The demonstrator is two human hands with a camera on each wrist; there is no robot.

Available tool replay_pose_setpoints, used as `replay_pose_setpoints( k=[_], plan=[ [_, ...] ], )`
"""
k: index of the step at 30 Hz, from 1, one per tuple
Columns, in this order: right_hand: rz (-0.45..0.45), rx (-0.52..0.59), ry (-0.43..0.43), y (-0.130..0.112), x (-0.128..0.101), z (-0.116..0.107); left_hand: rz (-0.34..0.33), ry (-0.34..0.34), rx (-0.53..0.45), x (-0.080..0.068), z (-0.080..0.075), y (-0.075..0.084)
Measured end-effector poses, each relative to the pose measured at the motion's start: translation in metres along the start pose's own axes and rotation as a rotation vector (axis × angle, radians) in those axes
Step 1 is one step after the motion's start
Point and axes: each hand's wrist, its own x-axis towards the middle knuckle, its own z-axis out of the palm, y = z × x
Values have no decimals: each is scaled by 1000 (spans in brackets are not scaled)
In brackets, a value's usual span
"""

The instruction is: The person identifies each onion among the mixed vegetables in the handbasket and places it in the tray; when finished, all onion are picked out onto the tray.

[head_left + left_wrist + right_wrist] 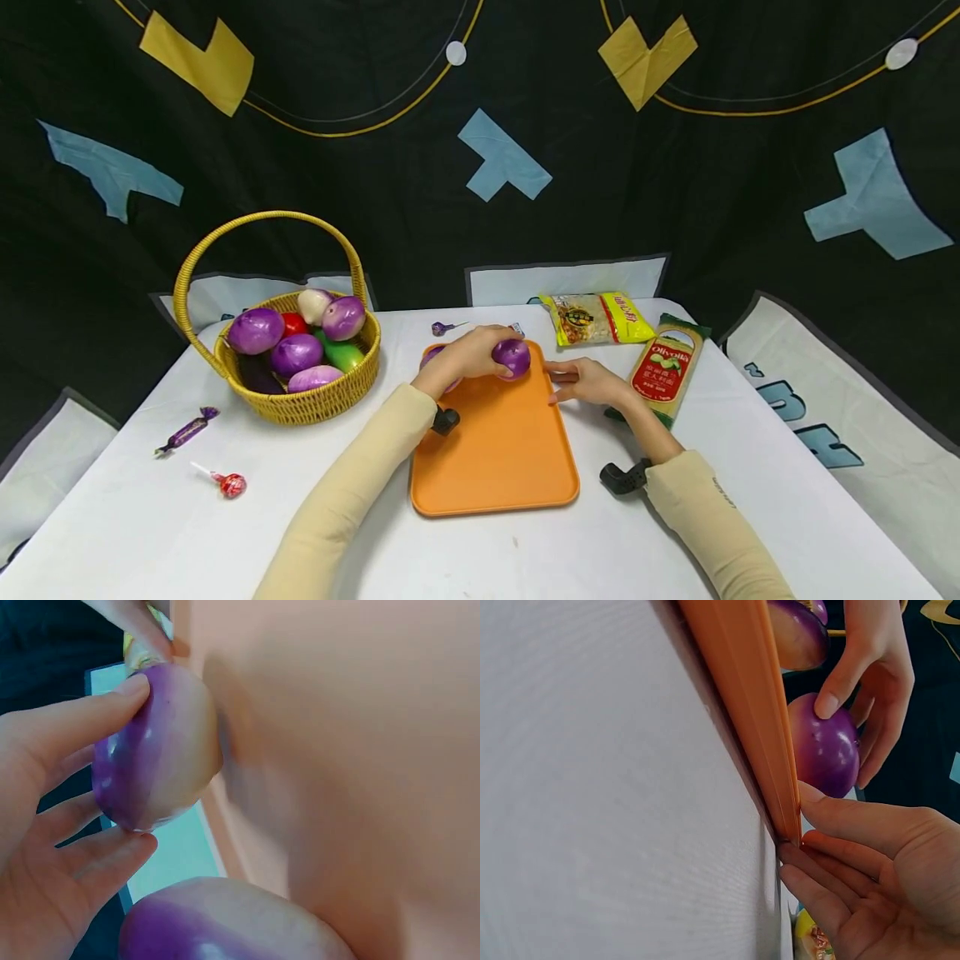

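My left hand [476, 354] holds a purple onion [513, 358] over the far part of an orange tray [495, 467]. In the left wrist view this onion [169, 750] is purple on one side and cream on the other, with the thumb on it and fingertips at its lower end. A second onion [225, 922] sits at the tray's far left, mostly hidden behind the left hand in the head view. My right hand [588, 382] pinches the tray's right edge near the far corner, thumb at the rim [780, 772] and fingers at its underside.
A yellow wicker basket [300, 408] of vegetables stands left. Candy [186, 432] and a red lollipop [231, 485] lie before it; a purple lollipop [440, 328] lies behind the tray. A yellow food bag [600, 319] and a red-green pasta pack [663, 371] lie at the right.
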Motion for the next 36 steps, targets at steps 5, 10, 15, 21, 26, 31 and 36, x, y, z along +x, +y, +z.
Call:
replay_pose_setpoints(
  k=[5, 10, 15, 21, 26, 31, 36],
  plan=[
    [-5, -14, -7, -2, 1, -1, -40, -4, 26, -1, 0, 0],
    [-22, -24, 5, -3, 1, -2, -9, 58, 58, -11, -7, 2],
    [-37, -7, -13, -2, -2, -1, -8, 97, 52, -30, -16, 3],
    [-33, -16, -5, 1, -5, 1, -21, 144, 30, -62, -42, 0],
    [-31, -16, -11, 1, -4, 1, -51, 188, 59, -91, -80, -13],
    [-31, -12, -6, 1, -2, 0, -116, 213, 95, -117, -125, -33],
    [-39, 3, -20, 1, -2, 1, -209, 161, 106, -137, -154, -58]
  ],
)
